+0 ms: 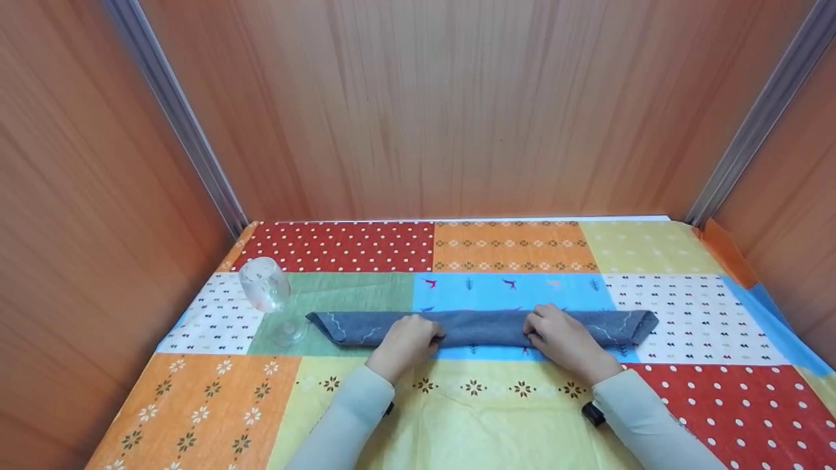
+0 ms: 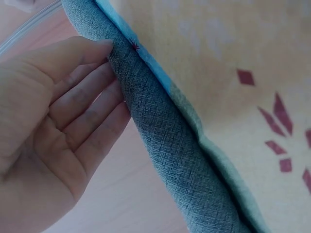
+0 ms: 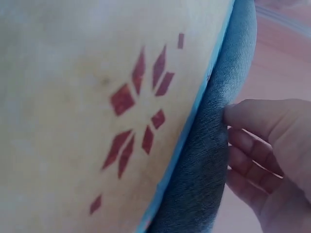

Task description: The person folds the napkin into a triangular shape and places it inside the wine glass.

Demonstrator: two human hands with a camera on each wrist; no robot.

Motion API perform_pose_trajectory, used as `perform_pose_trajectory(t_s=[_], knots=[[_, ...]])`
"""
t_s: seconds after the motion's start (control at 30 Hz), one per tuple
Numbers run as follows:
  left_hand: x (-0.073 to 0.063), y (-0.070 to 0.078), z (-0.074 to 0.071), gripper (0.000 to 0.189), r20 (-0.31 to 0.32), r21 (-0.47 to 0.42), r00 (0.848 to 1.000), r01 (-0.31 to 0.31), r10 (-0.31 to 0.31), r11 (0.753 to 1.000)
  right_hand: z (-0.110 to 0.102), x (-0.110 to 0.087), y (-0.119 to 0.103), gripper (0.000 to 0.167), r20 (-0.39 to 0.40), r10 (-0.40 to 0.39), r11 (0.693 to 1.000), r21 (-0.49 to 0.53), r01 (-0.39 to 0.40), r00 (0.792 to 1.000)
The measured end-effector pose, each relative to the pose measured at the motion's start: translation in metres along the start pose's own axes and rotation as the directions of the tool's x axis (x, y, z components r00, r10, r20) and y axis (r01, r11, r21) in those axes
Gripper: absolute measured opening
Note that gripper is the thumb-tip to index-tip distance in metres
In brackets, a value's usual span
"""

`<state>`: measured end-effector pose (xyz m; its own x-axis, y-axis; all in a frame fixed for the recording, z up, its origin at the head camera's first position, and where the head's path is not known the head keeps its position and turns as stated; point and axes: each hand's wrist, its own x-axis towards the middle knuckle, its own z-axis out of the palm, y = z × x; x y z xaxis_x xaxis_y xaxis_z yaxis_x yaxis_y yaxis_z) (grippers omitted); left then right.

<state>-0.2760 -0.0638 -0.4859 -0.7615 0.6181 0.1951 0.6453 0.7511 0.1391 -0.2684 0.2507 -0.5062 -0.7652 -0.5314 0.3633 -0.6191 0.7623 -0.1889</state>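
A rolled dark grey-blue cloth [image 1: 483, 328] lies crosswise over the middle of the tablecloth, with pale wavy lines near both ends and loose, pointed end folds. My left hand [image 1: 410, 341] grips it left of its middle. Matching that on the right, my right hand [image 1: 558, 333] holds the roll with curled fingers. In the left wrist view, the thumb [image 2: 92, 51] presses the roll [image 2: 150, 121] and the fingertips go behind its edge. Thumb and fingers of the right hand [image 3: 272, 150] meet the cloth [image 3: 204, 145] in the right wrist view.
A clear stemmed glass [image 1: 264, 287] stands left of the roll, its foot close to the cloth's left end. The patchwork tablecloth [image 1: 196, 411] covers the table. Wood-grain panels [image 1: 496, 111] with metal corner posts enclose the back and both sides.
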Motion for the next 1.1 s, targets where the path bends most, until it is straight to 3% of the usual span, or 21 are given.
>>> perform_pose_trajectory(t_s=[0.1, 0.3, 0.63, 0.93, 1.1], knots=[[0.000, -0.001, 0.001, 0.014, -0.006, -0.012, 1.000, -0.003, 0.003, 1.000, -0.001, -0.005, -0.002, 0.010, -0.045, -0.045, 0.998, -0.047, 0.043, 0.998], [0.001, 0.000, -0.001, 0.010, 0.005, -0.022, 1.000, 0.002, -0.002, 1.000, -0.004, -0.013, -0.004, 0.008, -0.053, -0.048, 0.996, -0.081, 0.043, 0.997], [0.000, -0.002, 0.000, 0.009, 0.037, -0.029, 0.999, 0.041, -0.040, 0.999, -0.007, -0.013, -0.004, 0.018, 0.061, 0.022, 0.999, -0.030, -0.020, 0.998], [0.002, -0.010, 0.002, 0.021, 0.036, -0.122, 0.995, 0.099, -0.095, 0.988, -0.006, -0.005, 0.001, 0.019, 0.139, 0.121, 0.990, 0.061, -0.131, 0.983], [0.005, -0.014, 0.004, 0.019, 0.050, -0.154, 0.993, 0.114, -0.108, 0.981, -0.005, -0.001, 0.003, 0.016, 0.159, 0.122, 0.988, 0.079, -0.136, 0.980]])
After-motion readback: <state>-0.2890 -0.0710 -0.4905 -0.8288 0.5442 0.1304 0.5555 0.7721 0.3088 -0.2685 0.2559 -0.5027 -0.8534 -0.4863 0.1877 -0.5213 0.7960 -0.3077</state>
